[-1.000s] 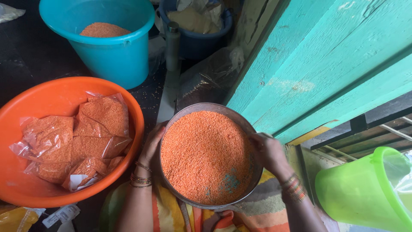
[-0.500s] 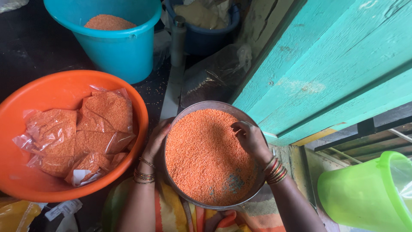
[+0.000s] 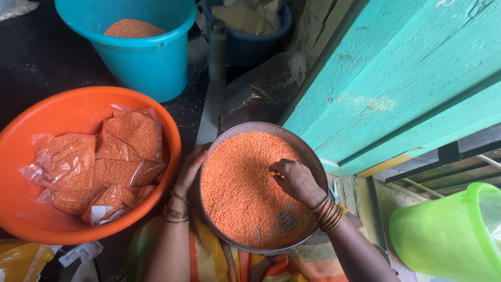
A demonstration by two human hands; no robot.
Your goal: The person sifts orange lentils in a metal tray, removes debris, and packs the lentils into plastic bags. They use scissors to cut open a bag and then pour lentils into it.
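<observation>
My one head camera looks steeply down from close above, the sieve (image 3: 261, 190) centred low in the frame.

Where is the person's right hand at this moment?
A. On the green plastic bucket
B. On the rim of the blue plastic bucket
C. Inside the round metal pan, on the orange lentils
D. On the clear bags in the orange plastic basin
C: the right hand rests with its fingers on the orange lentils inside the round metal pan, while the left hand holds the pan's left rim.
</observation>
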